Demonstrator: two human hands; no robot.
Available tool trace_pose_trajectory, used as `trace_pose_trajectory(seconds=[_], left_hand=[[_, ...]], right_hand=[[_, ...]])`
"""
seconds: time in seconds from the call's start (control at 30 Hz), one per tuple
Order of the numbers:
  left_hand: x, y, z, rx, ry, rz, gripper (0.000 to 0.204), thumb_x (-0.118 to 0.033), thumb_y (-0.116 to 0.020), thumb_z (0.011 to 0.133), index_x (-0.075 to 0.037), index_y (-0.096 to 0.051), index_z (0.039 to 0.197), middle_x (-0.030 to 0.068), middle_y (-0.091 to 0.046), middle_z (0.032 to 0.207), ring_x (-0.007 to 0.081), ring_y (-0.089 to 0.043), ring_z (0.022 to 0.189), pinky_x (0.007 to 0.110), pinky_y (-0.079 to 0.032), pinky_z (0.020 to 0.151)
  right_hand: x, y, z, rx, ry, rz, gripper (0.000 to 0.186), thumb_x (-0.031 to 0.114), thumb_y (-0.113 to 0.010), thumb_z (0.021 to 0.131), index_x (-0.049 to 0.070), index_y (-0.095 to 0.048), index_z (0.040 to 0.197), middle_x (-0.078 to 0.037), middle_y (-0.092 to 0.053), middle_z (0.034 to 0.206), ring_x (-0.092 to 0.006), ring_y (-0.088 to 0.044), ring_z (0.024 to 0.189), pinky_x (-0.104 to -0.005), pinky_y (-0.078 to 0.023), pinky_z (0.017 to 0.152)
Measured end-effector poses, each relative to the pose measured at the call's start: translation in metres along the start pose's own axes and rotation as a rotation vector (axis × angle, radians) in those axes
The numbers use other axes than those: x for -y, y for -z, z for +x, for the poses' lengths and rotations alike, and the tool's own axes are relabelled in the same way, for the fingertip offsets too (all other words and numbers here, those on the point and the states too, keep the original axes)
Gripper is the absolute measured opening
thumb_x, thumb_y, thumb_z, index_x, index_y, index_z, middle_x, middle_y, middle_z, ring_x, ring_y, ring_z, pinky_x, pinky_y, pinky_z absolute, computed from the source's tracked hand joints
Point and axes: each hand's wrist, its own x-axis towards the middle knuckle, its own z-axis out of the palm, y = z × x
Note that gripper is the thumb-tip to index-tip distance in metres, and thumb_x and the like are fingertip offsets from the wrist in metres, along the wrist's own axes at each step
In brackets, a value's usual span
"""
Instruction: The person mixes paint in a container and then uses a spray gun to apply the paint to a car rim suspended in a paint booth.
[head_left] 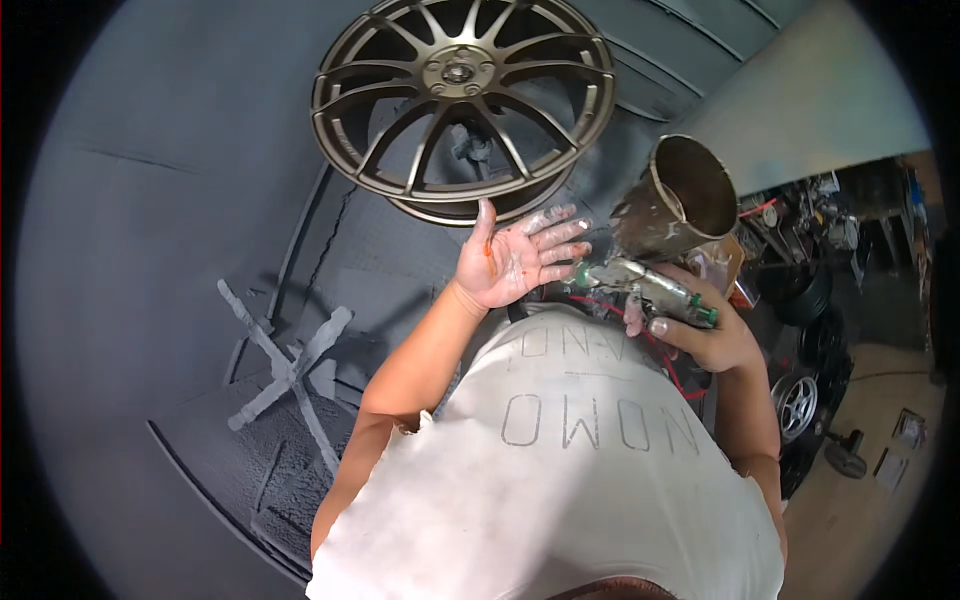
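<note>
1 wheel rim point(462, 100), top center, already looks evenly bronze w/ no bare patches visible. Right hand point(705, 335), center right, is wrapped round a spray gun point(650, 285) w/ its cup open-topped. Left hand point(515, 260), frame center, is spread flat, holding nothing, fingers paint-smeared. Judging by this, coating is mostly done.

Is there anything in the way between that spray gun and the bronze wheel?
Yes: the left hand, open with paint-smeared fingers, is held up right at the nozzle end of the spray gun, which the right hand grips. Beyond that palm, nothing visible stands before the bronze wheel.
</note>
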Motion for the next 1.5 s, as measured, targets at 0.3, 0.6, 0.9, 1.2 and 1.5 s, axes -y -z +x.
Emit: trace_pose_trajectory(seconds=[0.3,0.6,0.9,1.2,1.5], left_hand=[[0.07,-0.002,0.06,0.044,0.129,-0.245,0.086,-0.071,-0.031,0.092,-0.002,-0.034,0.145,0.018,-0.043,0.144,0.032,-0.046,0.128,0.046,-0.035,0.11],[0.117,0.082,0.085,-0.469,0.371,1.437,0.061,-0.045,-0.055,0.094,-0.006,-0.046,0.139,0.0131,-0.06,0.128,0.0267,-0.056,0.118,0.042,-0.043,0.1],[0.046,0.292,-0.14,-0.656,1.58,2.085,0.068,-0.053,-0.058,0.088,0.002,-0.057,0.128,0.0222,-0.057,0.132,0.0348,-0.052,0.126,0.039,-0.039,0.107],[0.074,0.307,-0.053,-0.423,1.256,2.325,0.061,-0.052,-0.058,0.088,-0.002,-0.062,0.123,0.0223,-0.057,0.13,0.039,-0.054,0.12,0.043,-0.043,0.102],[0.257,0.189,0.269,-0.06,0.638,2.063,0.047,-0.031,-0.068,0.088,-0.002,-0.058,0.124,0.0211,-0.067,0.11,0.0301,-0.066,0.101,0.038,-0.051,0.086]], right_hand=[[-0.04,0.038,-0.043,0.005,-0.021,0.024,0.06,0.015,-0.062,0.089,0.004,-0.041,0.144,-0.003,-0.064,0.103,-0.0074,-0.058,0.083,-0.0206,-0.047,0.055],[-0.092,0.102,-0.105,-0.119,-0.007,0.032,0.068,0.017,-0.061,0.092,0.007,-0.029,0.151,-0.003,-0.064,0.12,-0.0106,-0.059,0.098,-0.0244,-0.05,0.068],[-0.191,0.145,-0.187,-0.544,0.083,-0.09,0.061,0.017,-0.062,0.091,0.0,-0.037,0.145,-0.002,-0.063,0.111,-0.0079,-0.057,0.092,-0.0219,-0.05,0.073],[-0.257,0.136,-0.253,-0.917,-0.059,0.229,0.057,0.002,-0.062,0.088,0.001,-0.041,0.142,-0.005,-0.065,0.112,-0.0141,-0.059,0.102,-0.0288,-0.046,0.093],[-0.269,0.153,-0.289,-1.19,0.044,0.226,0.058,-0.005,-0.058,0.087,0.003,-0.041,0.142,-0.007,-0.063,0.112,-0.0148,-0.061,0.099,-0.0285,-0.048,0.089]])
